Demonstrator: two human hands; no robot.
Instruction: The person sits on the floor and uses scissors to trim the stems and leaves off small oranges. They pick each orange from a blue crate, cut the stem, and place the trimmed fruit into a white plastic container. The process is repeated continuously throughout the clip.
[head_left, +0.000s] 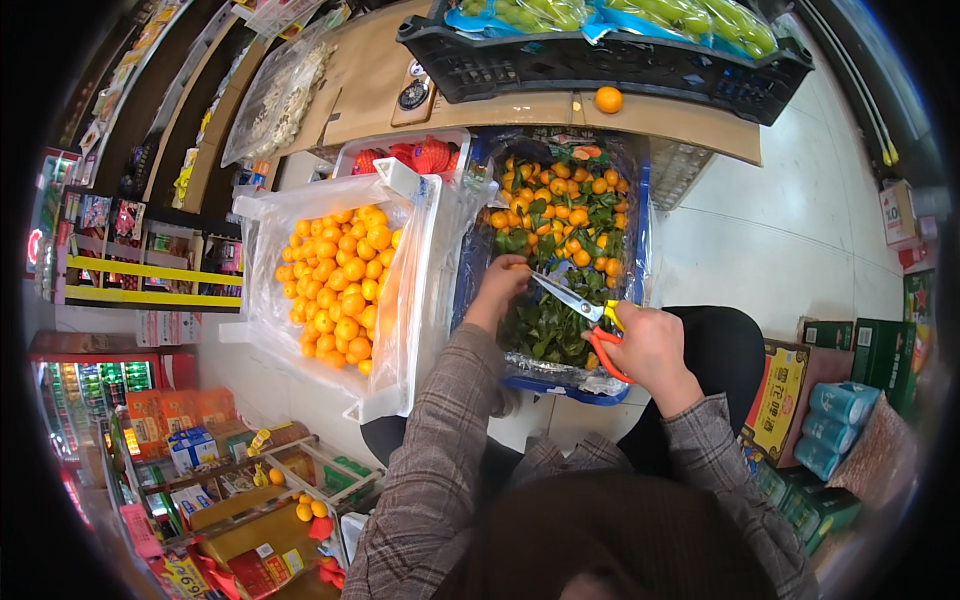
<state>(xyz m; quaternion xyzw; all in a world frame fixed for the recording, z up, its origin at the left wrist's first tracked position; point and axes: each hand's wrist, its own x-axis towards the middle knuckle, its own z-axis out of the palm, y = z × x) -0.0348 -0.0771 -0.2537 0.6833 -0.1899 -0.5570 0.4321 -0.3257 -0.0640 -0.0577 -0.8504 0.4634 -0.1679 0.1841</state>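
Observation:
My right hand (651, 351) grips scissors (574, 300) with one yellow and one red-orange handle. The blades point up and left to the fingertips of my left hand (507, 285), which hold a small orange citrus fruit (519, 266), mostly hidden by the fingers. Both hands are over a blue crate (643, 202) lined with clear plastic. Small oranges (561, 187) with green leaves fill its far part, and a heap of loose leaves (547, 322) lies in its near part. To the left stands a white crate (427, 300) lined with plastic film, holding many oranges without leaves (337, 277).
Beyond the crates, a cardboard-covered surface (510, 114) bears a black crate of bagged green grapes (615, 64), a single orange (608, 100) and a tray (277, 97). Red-netted fruit (431, 155) sits behind the white crate. Boxes (780, 397) stand at right, shelves (157, 277) at left.

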